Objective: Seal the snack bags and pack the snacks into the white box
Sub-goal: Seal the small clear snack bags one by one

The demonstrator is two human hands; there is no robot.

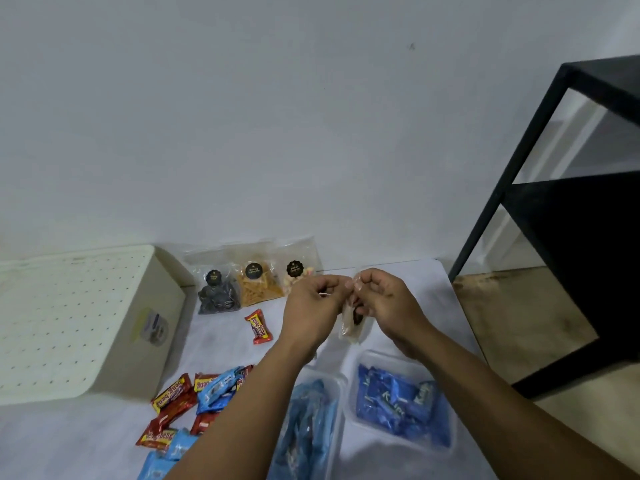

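My left hand [313, 303] and my right hand [384, 299] meet above the white cloth and pinch the top edge of a small clear snack bag [351, 325] with a dark round label, which hangs between them. Three clear bags lean on the wall behind: one with dark rings [219, 294], one with orange sticks [258, 284], one with pale pieces [298, 277]. The white box [86, 323], with a perforated face, stands at the left.
A red wrapped bar [259, 326] lies alone near the bags. Several red and blue wrapped snacks [194, 407] are scattered in front. Two clear trays [398, 400] [308, 424] hold blue packets. A black shelf frame [554, 202] stands at the right.
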